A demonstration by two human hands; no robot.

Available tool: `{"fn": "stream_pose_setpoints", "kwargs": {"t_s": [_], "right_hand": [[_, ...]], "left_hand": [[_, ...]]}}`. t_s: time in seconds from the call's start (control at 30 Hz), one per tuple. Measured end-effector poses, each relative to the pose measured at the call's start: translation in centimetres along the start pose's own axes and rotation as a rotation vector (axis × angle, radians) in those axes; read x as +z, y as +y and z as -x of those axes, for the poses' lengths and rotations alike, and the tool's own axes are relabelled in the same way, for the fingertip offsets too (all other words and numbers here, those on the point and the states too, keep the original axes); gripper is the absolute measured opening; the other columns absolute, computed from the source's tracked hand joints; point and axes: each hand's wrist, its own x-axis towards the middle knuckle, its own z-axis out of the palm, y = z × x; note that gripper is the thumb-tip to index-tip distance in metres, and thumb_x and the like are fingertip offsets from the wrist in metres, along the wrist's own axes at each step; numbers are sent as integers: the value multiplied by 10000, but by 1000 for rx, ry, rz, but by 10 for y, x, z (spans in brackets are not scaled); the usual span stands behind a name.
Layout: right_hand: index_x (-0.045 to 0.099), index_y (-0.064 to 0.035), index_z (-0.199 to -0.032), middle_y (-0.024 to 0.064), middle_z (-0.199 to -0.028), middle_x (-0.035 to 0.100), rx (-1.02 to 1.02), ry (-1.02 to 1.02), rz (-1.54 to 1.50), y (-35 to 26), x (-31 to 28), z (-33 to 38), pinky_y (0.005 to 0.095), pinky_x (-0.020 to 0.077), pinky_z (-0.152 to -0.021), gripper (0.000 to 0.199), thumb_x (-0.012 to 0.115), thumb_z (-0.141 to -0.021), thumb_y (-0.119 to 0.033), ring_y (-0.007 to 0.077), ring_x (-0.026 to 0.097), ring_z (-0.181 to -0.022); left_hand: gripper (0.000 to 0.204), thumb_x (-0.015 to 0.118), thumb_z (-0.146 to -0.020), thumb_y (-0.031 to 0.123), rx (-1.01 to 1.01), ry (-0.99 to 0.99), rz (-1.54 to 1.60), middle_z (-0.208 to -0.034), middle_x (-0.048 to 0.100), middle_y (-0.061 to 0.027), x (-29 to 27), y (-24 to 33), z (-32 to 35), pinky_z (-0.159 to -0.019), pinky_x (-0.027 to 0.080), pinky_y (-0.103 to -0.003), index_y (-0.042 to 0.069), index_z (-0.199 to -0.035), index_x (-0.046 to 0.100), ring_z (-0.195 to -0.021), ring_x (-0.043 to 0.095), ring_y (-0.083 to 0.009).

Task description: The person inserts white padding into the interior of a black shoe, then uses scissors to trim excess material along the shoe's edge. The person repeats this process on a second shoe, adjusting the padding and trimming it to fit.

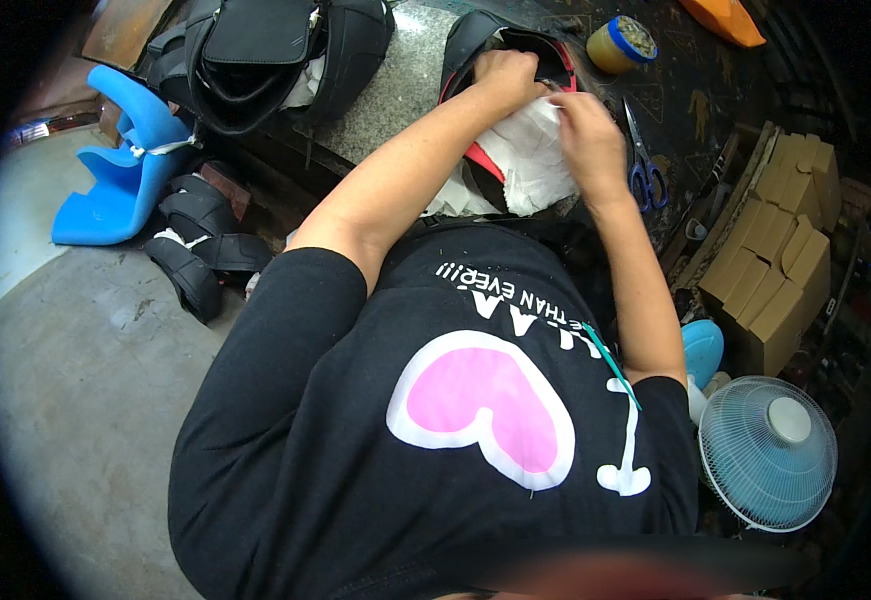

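A black item with red edging (569, 70) lies in front of me, its mouth facing up; I cannot tell its exact kind. My left hand (506, 80) reaches into that mouth with its fingers curled; what they grip is hidden. Crumpled white lining, thin cloth or paper (526, 160), hangs over the near side of the item. At its upper right edge, my right hand (593, 140) pinches the white lining between thumb and fingers. Scissors with blue handles (644, 180) lie on the dark worktop just right of my right hand.
A blue-lidded jar (622, 45) and an orange object (726, 20) stand beyond my hands. Black strapped goods (266, 70) lie at the left, near a blue curved piece (126, 170). Cardboard boxes (771, 250) and a fan (768, 452) are at the right.
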Motion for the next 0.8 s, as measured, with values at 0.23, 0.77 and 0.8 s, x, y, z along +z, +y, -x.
{"fn": "stream_pose_setpoints", "kwargs": {"t_s": [0.23, 0.77, 0.8], "right_hand": [[624, -68, -1104, 140, -1006, 680, 277, -66, 6, 21, 46, 3, 418, 515, -820, 229, 580, -880, -63, 333, 654, -934], [634, -130, -1000, 148, -841, 702, 467, -58, 191, 31, 54, -23, 476, 520, -734, 257, 696, -838, -320, 380, 674, -822], [635, -130, -981, 149, -831, 701, 469, -67, 205, 31, 55, -23, 479, 518, -733, 246, 695, -839, -321, 384, 674, -818]], "left_hand": [[290, 723, -762, 343, -11, -171, 266, -875, 705, -116, -11, -16, -8, -744, 529, -449, 104, -921, 684, -846, 677, -326], [304, 685, -820, 314, -125, -24, 474, -870, 708, -163, 12, -24, -18, -766, 519, -400, 30, -923, 717, -823, 682, -309], [304, 675, -826, 319, -126, -17, 459, -879, 708, -166, 11, -22, -17, -777, 517, -409, 35, -929, 717, -840, 679, -322]]}}
